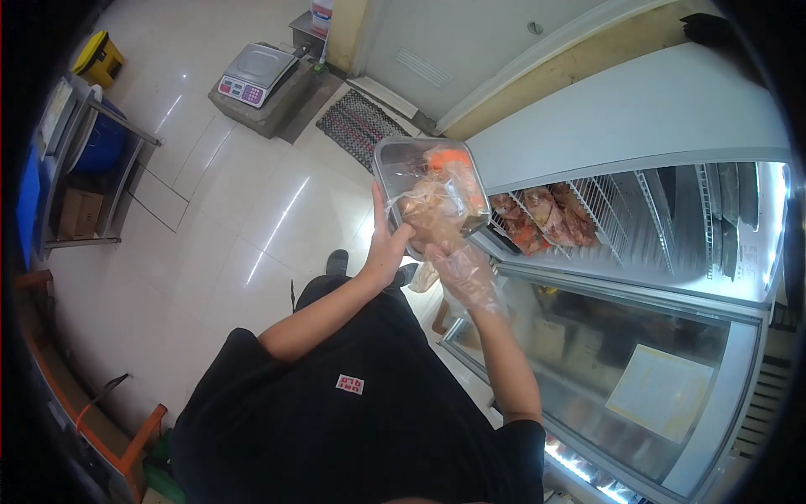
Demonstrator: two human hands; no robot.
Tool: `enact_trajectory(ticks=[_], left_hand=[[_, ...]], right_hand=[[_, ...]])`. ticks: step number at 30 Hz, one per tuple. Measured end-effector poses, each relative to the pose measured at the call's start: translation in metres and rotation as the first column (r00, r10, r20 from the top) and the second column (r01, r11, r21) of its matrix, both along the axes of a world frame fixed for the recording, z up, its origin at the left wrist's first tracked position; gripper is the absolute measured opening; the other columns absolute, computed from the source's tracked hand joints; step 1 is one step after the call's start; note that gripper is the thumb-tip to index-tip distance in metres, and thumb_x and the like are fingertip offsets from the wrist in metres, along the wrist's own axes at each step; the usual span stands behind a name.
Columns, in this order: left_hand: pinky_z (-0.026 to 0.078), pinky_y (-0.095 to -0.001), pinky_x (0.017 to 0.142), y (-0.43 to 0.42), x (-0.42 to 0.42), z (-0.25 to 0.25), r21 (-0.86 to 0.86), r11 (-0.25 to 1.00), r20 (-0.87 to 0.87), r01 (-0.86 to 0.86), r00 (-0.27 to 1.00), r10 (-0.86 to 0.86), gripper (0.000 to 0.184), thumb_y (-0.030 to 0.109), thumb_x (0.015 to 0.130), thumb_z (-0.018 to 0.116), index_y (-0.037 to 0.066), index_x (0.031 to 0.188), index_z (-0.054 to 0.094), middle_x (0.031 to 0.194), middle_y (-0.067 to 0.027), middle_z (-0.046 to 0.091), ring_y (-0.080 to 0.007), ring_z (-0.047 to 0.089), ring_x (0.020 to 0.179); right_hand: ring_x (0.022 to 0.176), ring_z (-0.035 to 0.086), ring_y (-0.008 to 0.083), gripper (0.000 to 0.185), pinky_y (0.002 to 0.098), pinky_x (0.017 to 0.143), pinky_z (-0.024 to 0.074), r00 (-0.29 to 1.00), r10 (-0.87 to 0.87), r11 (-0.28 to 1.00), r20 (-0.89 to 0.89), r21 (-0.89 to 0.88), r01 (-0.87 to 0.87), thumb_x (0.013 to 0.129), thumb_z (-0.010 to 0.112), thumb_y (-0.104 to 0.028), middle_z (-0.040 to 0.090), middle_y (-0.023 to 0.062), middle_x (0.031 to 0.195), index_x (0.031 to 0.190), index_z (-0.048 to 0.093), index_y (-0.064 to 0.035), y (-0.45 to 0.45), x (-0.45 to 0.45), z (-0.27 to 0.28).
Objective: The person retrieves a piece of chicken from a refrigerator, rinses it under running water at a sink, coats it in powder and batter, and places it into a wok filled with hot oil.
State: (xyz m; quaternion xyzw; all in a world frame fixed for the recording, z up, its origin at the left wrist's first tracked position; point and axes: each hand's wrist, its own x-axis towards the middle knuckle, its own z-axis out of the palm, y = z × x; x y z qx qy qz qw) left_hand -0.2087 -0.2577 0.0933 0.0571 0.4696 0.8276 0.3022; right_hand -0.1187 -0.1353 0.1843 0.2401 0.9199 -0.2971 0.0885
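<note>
A metal tray (393, 160) is tilted in front of me, with pale meat (428, 202) and orange pieces (449, 160) inside under crinkled clear plastic. Along its left side, my left hand (386, 252) is bare and closed on the wall, thumb over the near rim. My right hand (462, 275) wears a clear plastic glove. Its fingers are closed at the tray's near edge, on what looks like a clear plastic bag (432, 225) around the meat. Some of the right fingers are hidden, and glove and bag are hard to tell apart.
To my right stands an open display fridge (621, 252) with wire racks (617, 210), meat (554, 214) and a glass door (579, 328). A digital scale (259, 71) rests on a block ahead. A woven mat (357, 122) lies by the door; a metal shelf (101, 168) is at left.
</note>
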Motion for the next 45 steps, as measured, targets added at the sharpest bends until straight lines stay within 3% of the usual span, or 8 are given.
enact_trajectory(ticks=[4, 10, 14, 20, 23, 32, 35, 45], left_hand=[[0.036, -0.0309, 0.103, 0.004, -0.003, 0.008, 0.009, 1.000, 0.018, -0.005, 1.000, 0.004, 0.097, 0.004, 0.081, 0.050, 0.012, 0.151, -0.018, 0.155, -0.0175, 0.012, -0.0258, 0.038, 0.128], [0.032, -0.0331, 0.108, 0.001, -0.002, 0.010, 0.063, 0.997, -0.116, 0.036, 0.993, -0.029, 0.097, -0.002, 0.077, 0.045, 0.011, 0.151, -0.017, 0.154, -0.0179, 0.014, -0.0268, 0.035, 0.133], [0.026, -0.0333, 0.112, 0.000, 0.000, 0.005, -0.038, 0.997, -0.307, 0.060, 0.949, -0.069, 0.096, -0.004, 0.074, 0.044, 0.007, 0.152, -0.012, 0.155, -0.0176, 0.013, -0.0271, 0.027, 0.138], [0.024, -0.0319, 0.112, 0.001, 0.000, -0.002, -0.008, 0.994, -0.170, 0.107, 0.980, -0.107, 0.096, -0.003, 0.073, 0.044, 0.006, 0.152, -0.010, 0.155, -0.0169, 0.014, -0.0264, 0.025, 0.139], [0.024, -0.0318, 0.112, 0.002, -0.006, -0.002, 0.063, 0.994, -0.087, 0.093, 0.992, -0.087, 0.096, -0.003, 0.073, 0.044, 0.006, 0.152, -0.010, 0.154, -0.0177, 0.015, -0.0265, 0.026, 0.139], [0.024, -0.0321, 0.112, 0.008, -0.013, 0.002, -0.008, 1.000, -0.190, 0.007, 0.982, -0.008, 0.099, -0.005, 0.073, 0.046, 0.009, 0.152, -0.013, 0.157, -0.0179, 0.008, -0.0279, 0.025, 0.140], [0.043, -0.0258, 0.087, 0.015, -0.010, -0.001, -0.041, 0.990, -0.294, -0.138, 0.948, 0.120, 0.095, -0.003, 0.076, 0.045, 0.012, 0.153, -0.010, 0.154, -0.0126, 0.017, -0.0204, 0.043, 0.118], [0.048, -0.0240, 0.077, 0.017, -0.009, -0.003, -0.053, 0.991, -0.147, -0.126, 0.982, 0.117, 0.094, 0.001, 0.080, 0.047, 0.013, 0.152, -0.012, 0.155, -0.0121, 0.014, -0.0188, 0.047, 0.113]], right_hand=[[0.085, 0.062, 0.0420, 0.036, 0.0441, 0.071, 0.0487, 0.985, -0.165, 0.978, 0.041, 0.138, 0.158, 0.089, 0.059, -0.032, 0.065, 0.0238, 0.094, 0.117, 0.063, -0.0093, -0.011, -0.005, 0.018], [0.091, 0.062, 0.0421, 0.032, 0.0495, 0.078, 0.0495, 0.965, 0.128, 0.981, -0.230, -0.112, -0.156, 0.088, 0.058, -0.028, 0.065, 0.0233, 0.094, 0.114, 0.060, -0.0102, 0.025, -0.016, -0.013], [0.094, 0.062, 0.0394, 0.035, 0.0477, 0.081, 0.0486, 0.916, 0.263, 0.960, 0.301, 0.010, -0.279, 0.085, 0.062, -0.027, 0.065, 0.0208, 0.103, 0.116, 0.058, -0.0112, 0.020, -0.037, 0.021], [0.091, 0.063, 0.0391, 0.033, 0.0492, 0.079, 0.0479, 0.911, 0.397, 0.912, 0.112, -0.159, -0.378, 0.086, 0.061, -0.031, 0.066, 0.0187, 0.096, 0.113, 0.056, -0.0131, 0.043, -0.029, 0.003], [0.090, 0.064, 0.0372, 0.031, 0.0480, 0.075, 0.0496, 0.949, 0.209, 0.950, 0.237, 0.182, -0.255, 0.088, 0.058, -0.036, 0.066, 0.0180, 0.095, 0.107, 0.057, -0.0120, 0.015, -0.025, 0.034], [0.081, 0.063, 0.0391, 0.019, 0.0470, 0.068, 0.0505, 0.999, -0.049, 0.882, 0.025, 0.470, 0.031, 0.090, 0.055, -0.023, 0.063, 0.0203, 0.086, 0.098, 0.061, -0.0069, 0.023, -0.011, 0.007], [0.076, 0.066, 0.0332, 0.019, 0.0432, 0.064, 0.0538, 0.983, 0.167, 0.773, 0.076, 0.609, -0.178, 0.085, 0.056, -0.017, 0.063, 0.0184, 0.083, 0.088, 0.063, 0.0000, 0.038, -0.004, -0.002], [0.073, 0.063, 0.0277, 0.011, 0.0405, 0.059, 0.0536, 0.923, 0.346, 0.559, 0.168, 0.754, -0.347, 0.078, 0.058, -0.012, 0.061, 0.0137, 0.080, 0.083, 0.063, -0.0039, 0.044, -0.026, -0.023]])
